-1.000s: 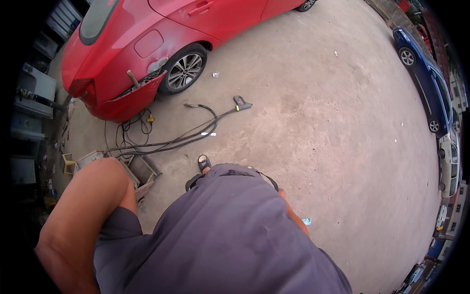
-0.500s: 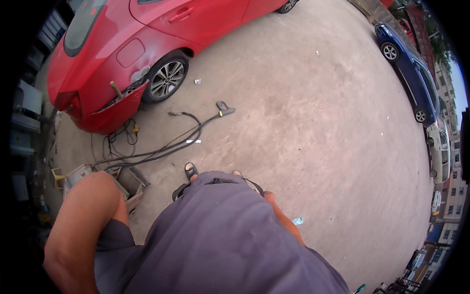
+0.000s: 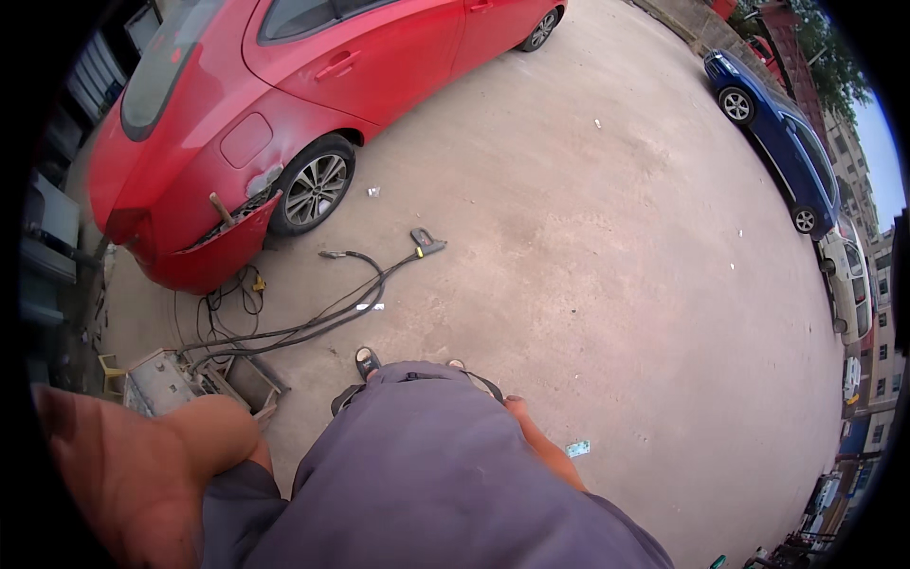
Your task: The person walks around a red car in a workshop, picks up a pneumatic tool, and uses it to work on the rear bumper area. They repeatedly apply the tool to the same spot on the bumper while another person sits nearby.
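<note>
My left hand is raised close to the camera at the lower-left rim, blurred, palm partly showing and fingers cut off, its arm bent at the elbow. My right hand hangs beside my grey clothing, mostly hidden, its fingers unclear. Beyond my sandalled feet, a grey handheld tool lies on the concrete with black hoses running to a metal machine. A red car stands at upper left, its rear bumper pulled loose, with a wooden stick wedged in the gap.
A blue car and a white car are parked along the right side. A yellow stool and grey cabinets stand at the left. Concrete ground spreads between the cars, with a light blue scrap near me.
My left hand has swung into view at the lower-left rim. The red car, tool, hoses and my body sit lower and further left in the picture, as the view has shifted.
</note>
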### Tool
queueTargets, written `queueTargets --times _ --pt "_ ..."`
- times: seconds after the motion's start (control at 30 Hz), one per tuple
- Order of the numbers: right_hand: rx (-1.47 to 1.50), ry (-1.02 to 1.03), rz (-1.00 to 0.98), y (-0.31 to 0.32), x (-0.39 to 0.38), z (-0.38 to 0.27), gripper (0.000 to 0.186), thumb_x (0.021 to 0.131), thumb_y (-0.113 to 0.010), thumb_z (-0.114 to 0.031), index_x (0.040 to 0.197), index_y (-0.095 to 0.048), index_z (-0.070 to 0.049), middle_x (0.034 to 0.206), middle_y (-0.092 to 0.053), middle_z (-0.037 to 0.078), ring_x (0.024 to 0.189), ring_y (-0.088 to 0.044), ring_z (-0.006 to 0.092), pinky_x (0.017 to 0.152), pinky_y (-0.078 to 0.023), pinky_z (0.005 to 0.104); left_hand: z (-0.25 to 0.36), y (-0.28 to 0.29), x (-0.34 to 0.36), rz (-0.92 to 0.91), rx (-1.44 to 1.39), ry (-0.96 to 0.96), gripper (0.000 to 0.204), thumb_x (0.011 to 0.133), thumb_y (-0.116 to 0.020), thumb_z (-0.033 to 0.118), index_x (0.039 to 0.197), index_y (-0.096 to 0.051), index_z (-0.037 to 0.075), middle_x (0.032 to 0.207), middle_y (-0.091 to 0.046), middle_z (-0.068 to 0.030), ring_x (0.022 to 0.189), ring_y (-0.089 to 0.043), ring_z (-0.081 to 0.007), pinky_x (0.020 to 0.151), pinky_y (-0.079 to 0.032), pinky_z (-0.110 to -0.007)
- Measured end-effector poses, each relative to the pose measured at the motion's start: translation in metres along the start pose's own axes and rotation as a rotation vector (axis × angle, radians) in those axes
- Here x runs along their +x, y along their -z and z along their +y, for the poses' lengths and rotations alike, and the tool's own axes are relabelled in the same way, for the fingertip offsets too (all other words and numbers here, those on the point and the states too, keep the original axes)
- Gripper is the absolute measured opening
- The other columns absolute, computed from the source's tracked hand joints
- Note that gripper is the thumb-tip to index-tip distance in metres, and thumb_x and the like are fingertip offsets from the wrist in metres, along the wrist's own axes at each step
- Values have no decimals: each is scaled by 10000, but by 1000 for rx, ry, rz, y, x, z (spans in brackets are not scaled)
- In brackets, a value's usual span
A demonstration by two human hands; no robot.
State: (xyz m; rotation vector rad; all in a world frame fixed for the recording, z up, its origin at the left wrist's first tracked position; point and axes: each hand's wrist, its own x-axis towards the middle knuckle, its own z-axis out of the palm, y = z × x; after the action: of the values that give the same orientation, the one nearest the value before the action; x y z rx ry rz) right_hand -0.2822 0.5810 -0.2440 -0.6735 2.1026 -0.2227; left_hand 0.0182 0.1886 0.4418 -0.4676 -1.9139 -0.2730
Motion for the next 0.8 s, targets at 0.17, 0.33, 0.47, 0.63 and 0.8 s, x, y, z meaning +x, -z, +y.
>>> queueTargets --times 0.17,0.33,0.47,0.63,0.8 --pt "513 -316 145 36 -41 -50 90 805 -664 -141 852 -701 -73 834 -653 155 785 -654 287 737 -532 367 -5 -69 -39 172 -486 777 277 857 -748 210 976 -586 19 1009 -675 -212 899 -639 -304 784 -517 -403" --pt "511 -183 94 18 -54 -47 92 810 -664 -148 849 -698 -71 827 -647 148 780 -647 279 732 -527 363 8 -108 -20 -145 -618 459 106 860 -693 60 886 -624 -16 873 -655 -171 721 -641 -297 631 -522 -370" --pt "556 -182 44 19 -63 -58 95 814 -664 -153 846 -695 -70 822 -643 142 776 -642 272 727 -523 360 27 -116 11 -122 -661 210 201 896 -611 174 949 -634 -19 814 -590 -109 650 -578 -252 565 -464 -371" --pt "576 -181 25 23 -76 -66 100 819 -665 -161 842 -692 -68 816 -638 136 772 -635 263 722 -519 356 53 -146 23 281 -445 135 254 955 -554 255 920 -641 19 708 -469 -19 565 -460 -165 479 -351 -318" --pt "592 -191 12 21 -87 -67 106 825 -665 -168 839 -689 -66 809 -632 129 767 -628 254 717 -514 353 53 -145 22 375 -351 127 113 909 -609 87 838 -671 25 699 -476 -20 552 -444 -140 472 -348 -290"
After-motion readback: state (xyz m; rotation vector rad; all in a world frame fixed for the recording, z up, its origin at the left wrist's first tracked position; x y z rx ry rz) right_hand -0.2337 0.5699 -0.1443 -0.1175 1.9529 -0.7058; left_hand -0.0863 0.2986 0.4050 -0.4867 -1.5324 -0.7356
